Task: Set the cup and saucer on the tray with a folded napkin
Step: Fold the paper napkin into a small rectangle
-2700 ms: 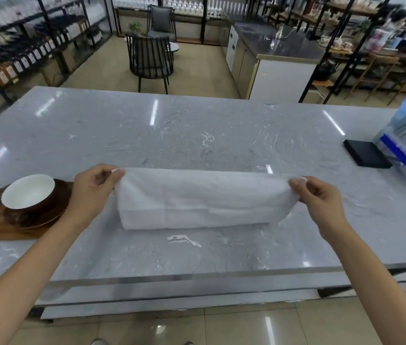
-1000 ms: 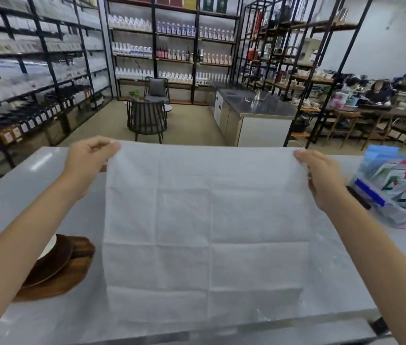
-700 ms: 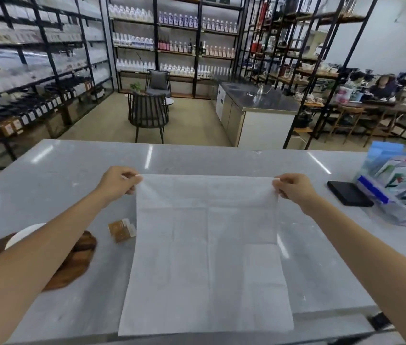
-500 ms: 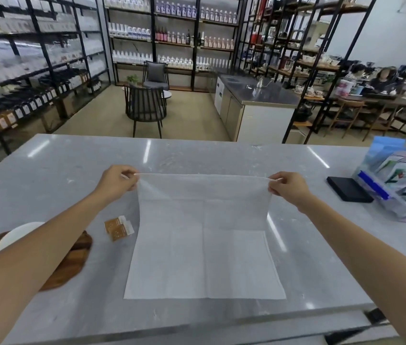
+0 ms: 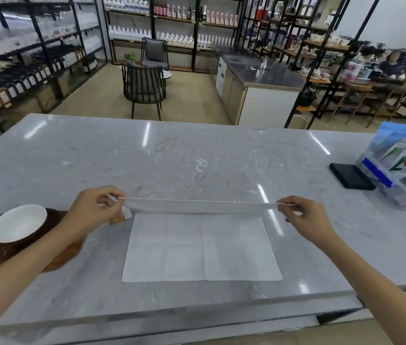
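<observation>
A white napkin (image 5: 200, 247) lies unfolded on the grey marble counter (image 5: 197, 158), its near part flat and its far edge lifted. My left hand (image 5: 92, 207) pinches the far left corner, and my right hand (image 5: 304, 215) pinches the far right corner, stretching that edge taut just above the counter. To the left, a white cup (image 5: 18, 226) sits on a dark wooden saucer (image 5: 5, 251), which rests on a wooden tray (image 5: 65, 255) partly hidden by my left forearm.
A small brown packet (image 5: 120, 217) lies beside my left hand. A black box (image 5: 351, 175) and a plastic bag of colourful packets (image 5: 401, 170) sit at the counter's right end. Beyond the counter are a chair (image 5: 144, 88), shelving and a seated person.
The folded napkin was shaken open in the air, then lowered. It now lies mostly flat on the counter, with my hands much lower and still holding its far edge.
</observation>
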Available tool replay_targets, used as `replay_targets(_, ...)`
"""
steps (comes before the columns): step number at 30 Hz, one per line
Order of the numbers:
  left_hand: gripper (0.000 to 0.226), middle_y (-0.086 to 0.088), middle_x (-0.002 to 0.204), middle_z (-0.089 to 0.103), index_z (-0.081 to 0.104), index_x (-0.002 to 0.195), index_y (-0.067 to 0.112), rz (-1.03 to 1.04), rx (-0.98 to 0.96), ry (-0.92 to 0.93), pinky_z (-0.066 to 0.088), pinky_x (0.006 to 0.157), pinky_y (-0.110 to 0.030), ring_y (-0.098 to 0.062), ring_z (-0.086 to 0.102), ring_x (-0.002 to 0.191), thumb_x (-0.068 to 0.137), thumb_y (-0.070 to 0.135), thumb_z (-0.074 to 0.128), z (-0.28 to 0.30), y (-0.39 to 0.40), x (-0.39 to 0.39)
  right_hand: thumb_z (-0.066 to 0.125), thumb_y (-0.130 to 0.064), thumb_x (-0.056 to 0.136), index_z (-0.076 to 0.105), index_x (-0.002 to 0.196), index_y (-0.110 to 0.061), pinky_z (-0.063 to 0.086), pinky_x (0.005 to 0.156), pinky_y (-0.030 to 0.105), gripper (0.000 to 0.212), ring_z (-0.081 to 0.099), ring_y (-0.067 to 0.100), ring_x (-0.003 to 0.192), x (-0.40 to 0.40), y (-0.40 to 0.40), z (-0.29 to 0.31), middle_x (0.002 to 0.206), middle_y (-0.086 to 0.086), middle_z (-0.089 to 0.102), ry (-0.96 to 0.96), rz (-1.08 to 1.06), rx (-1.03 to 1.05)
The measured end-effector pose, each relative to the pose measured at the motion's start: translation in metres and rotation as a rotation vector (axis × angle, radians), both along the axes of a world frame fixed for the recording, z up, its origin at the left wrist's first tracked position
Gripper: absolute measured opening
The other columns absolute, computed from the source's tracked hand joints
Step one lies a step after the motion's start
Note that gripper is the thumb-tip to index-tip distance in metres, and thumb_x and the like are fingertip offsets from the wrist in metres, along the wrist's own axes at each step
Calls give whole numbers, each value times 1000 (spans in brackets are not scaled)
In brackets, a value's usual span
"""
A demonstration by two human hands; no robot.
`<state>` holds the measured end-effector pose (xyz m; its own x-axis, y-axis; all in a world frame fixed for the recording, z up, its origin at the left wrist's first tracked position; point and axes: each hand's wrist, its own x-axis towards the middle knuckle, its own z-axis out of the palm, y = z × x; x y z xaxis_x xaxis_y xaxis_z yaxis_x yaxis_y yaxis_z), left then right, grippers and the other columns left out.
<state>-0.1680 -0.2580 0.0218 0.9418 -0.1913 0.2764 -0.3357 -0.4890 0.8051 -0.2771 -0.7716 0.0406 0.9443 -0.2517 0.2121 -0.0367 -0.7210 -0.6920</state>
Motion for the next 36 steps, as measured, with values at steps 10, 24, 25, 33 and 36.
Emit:
replay_targets(10,38,10,101,64,82,85,29,-121,92,32,54,62,-15,-11,68,80,79,-9,76,-65,4,-71,74,-11,92,74,97,-34,56,75,10,23,71,-4,86,-73,2,-75,99,-16,76,110,16,-35)
replay_targets(24,35,14,104,64,78,85,26,-155,189,56,58,72,-13,-7,70,88,76,-8,79,-110,7,-104,78,-6,88,79,102,-19,63,82,32,19,72,10,101,-107,11,-126,115,-6,75,87,22,-109)
replay_targets(25,34,16,103,63,77,85,26,-175,204,44,58,72,-13,-6,70,87,76,-7,80,-110,6,-104,78,-8,88,78,104,-19,62,83,29,19,72,9,99,-106,12,-127,115,-5,76,77,13,-117)
replay_targets(33,31,12,89,68,73,86,29,-116,252,-90,51,73,-6,2,66,87,79,-1,81,-82,-2,-80,76,-7,90,80,101,-10,44,76,-5,12,75,17,84,-74,14,-104,99,3,79,18,-10,-171)
replay_targets(36,11,3,93,66,76,88,13,30,170,-302,50,81,-5,2,64,91,83,4,77,-68,-7,-69,73,-11,93,78,105,-13,46,75,-2,13,71,3,87,-60,16,-81,100,-4,77,-162,-121,-124)
